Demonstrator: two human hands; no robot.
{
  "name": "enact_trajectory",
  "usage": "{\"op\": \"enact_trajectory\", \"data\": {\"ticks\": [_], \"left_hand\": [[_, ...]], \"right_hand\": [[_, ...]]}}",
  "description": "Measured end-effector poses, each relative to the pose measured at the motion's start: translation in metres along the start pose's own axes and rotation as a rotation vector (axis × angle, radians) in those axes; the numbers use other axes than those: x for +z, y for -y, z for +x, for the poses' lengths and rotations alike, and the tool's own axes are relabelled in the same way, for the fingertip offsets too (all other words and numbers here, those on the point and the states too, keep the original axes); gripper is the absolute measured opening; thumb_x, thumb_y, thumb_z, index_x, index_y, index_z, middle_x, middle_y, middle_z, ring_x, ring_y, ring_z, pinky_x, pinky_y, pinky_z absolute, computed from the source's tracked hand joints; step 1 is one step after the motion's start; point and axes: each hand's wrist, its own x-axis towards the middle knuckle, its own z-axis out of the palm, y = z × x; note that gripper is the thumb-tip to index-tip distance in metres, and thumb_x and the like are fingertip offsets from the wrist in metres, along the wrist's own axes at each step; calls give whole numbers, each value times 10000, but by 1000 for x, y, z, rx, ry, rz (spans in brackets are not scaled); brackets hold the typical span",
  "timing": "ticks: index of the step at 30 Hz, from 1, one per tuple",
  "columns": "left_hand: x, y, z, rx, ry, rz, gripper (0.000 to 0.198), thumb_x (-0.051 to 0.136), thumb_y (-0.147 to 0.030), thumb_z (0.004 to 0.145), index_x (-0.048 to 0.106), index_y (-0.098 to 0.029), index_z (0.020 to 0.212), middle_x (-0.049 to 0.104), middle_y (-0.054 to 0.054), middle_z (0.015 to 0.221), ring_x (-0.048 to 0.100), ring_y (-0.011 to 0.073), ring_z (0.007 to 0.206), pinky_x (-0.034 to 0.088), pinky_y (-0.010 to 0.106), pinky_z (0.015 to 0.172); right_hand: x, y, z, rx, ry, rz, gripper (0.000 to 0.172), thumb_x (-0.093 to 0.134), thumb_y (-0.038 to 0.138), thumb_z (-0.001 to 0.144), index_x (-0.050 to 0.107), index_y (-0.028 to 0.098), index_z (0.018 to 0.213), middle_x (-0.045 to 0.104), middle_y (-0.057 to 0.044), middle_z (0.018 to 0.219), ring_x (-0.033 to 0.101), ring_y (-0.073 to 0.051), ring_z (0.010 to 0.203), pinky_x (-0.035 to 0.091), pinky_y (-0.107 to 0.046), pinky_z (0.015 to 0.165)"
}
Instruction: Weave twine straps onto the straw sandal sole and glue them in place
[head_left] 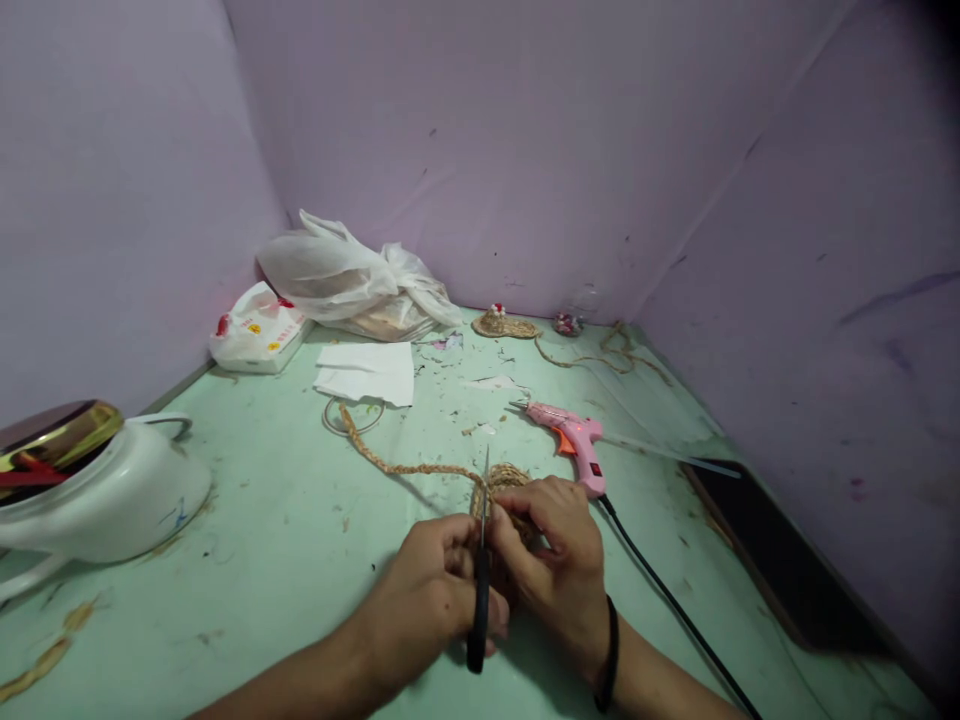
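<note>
My left hand (435,590) is closed around the black handle of a pair of scissors (481,600), whose narrow blades point away from me. The blades lie against a braided straw-coloured cord (420,468) where it meets a coiled woven piece (510,476). My right hand (555,550), with a black band at the wrist, pinches the coiled piece beside the blades. From there the cord's loose end stretches leftward over the table. Fingers hide much of the coil, and I cannot tell whether the blades are closed through the cord.
A pink glue gun (574,435) lies right of my hands, its black cable (675,590) running toward me. Farther right is a dark flat phone-like slab (787,560). White paper (367,370), a plastic bag (352,280) and a small woven hat (502,324) sit behind; a white vessel (142,490) stands left.
</note>
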Motion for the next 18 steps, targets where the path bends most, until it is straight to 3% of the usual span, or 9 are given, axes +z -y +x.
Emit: {"op": "enact_trajectory", "data": {"ticks": [10, 18], "left_hand": [[-1, 1, 1, -13, 14, -35, 263, 528, -101, 450, 509, -131, 710, 590, 10, 612, 543, 119, 456, 412, 205, 359], [-7, -8, 1, 8, 17, -14, 284, 557, -84, 454, 553, -109, 737, 584, 7, 551, 551, 111, 498, 418, 191, 437]], "right_hand": [[-2, -4, 2, 29, 38, -46, 103, 546, 146, 751, 575, 183, 659, 589, 21, 584, 489, -136, 585, 325, -316, 637], [-2, -1, 3, 37, 78, 18, 108, 542, 131, 741, 576, 178, 649, 608, 20, 596, 507, -135, 597, 323, -313, 642]]}}
